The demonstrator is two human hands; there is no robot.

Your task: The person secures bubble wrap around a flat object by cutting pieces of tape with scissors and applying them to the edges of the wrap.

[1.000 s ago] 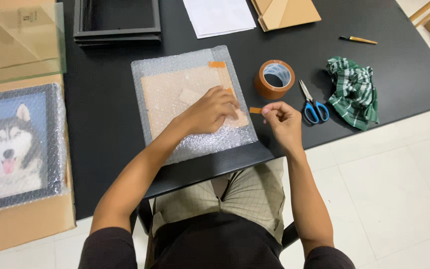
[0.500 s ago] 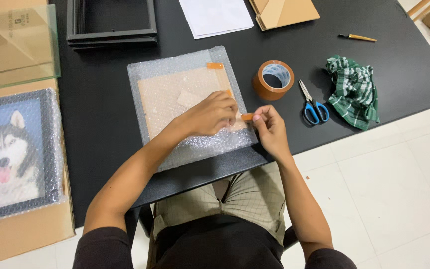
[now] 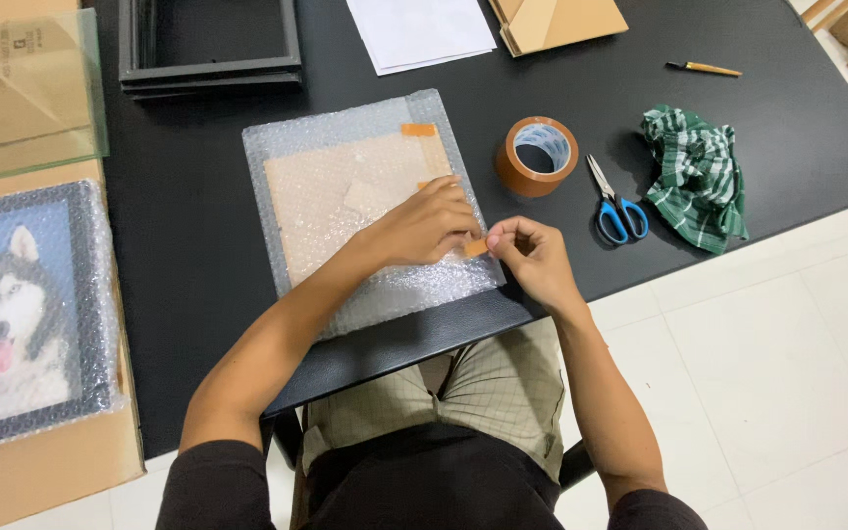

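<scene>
The left hand (image 3: 429,224) presses flat, fingers spread, on the bubble-wrapped parcel (image 3: 365,206) at the black bench's (image 3: 188,255) near edge; the right hand (image 3: 532,257) pinches a strip of brown tape (image 3: 476,247) onto its right edge (two strips already hold). Taping the wrap seems underway; smoothing calls for firm pressure.

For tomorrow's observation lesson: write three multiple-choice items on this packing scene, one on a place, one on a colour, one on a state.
1. Where do the scissors lie?
A. between the tape roll and the checked cloth
B. on the bubble-wrapped parcel
C. on the floor

2. What colour are the scissors' handles?
A. red
B. blue
C. yellow

3. What does the right hand do?
A. grips the pencil
B. rests flat on the table
C. pinches a small piece of tape at the parcel's edge

Answers: 1 A, they lie on the table between the two. 2 B, both loops are blue. 3 C, the fingertips hold the orange strip while the left hand presses on the parcel.
</scene>
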